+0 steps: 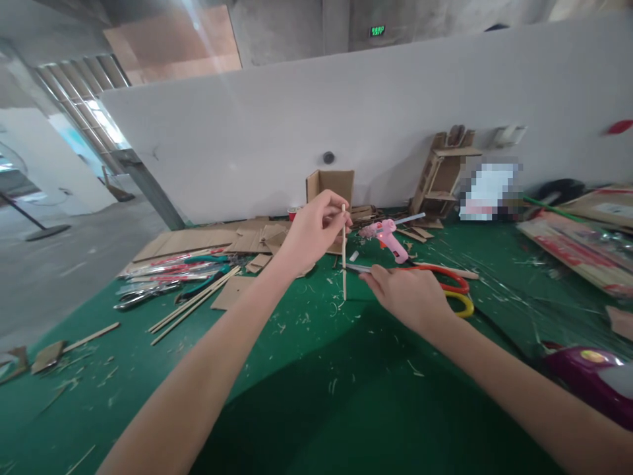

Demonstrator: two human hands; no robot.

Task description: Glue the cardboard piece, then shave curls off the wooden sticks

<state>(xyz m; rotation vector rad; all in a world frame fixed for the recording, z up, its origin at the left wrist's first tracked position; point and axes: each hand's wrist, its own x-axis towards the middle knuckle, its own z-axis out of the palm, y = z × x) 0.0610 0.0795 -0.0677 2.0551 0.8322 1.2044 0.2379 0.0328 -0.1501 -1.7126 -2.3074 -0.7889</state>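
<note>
My left hand (316, 227) pinches a thin wooden stick (345, 284) near its top and holds it upright over the green table (316, 396). Closed round the blade part of a pair of scissors (452, 280) is my right hand (408, 293); the red and yellow handles stick out to the right behind it. The tip of the blade meets the stick about two thirds of the way down. Pale shavings lie on the table below.
Behind my right hand lies a pink glue gun (388, 239). Cardboard pieces (232, 290), several wooden sticks (192, 307) and packaged tools (168, 277) are on the left. A cardboard structure (440, 171) stands by the white partition (277, 132). A purple device (588, 379) sits at the right.
</note>
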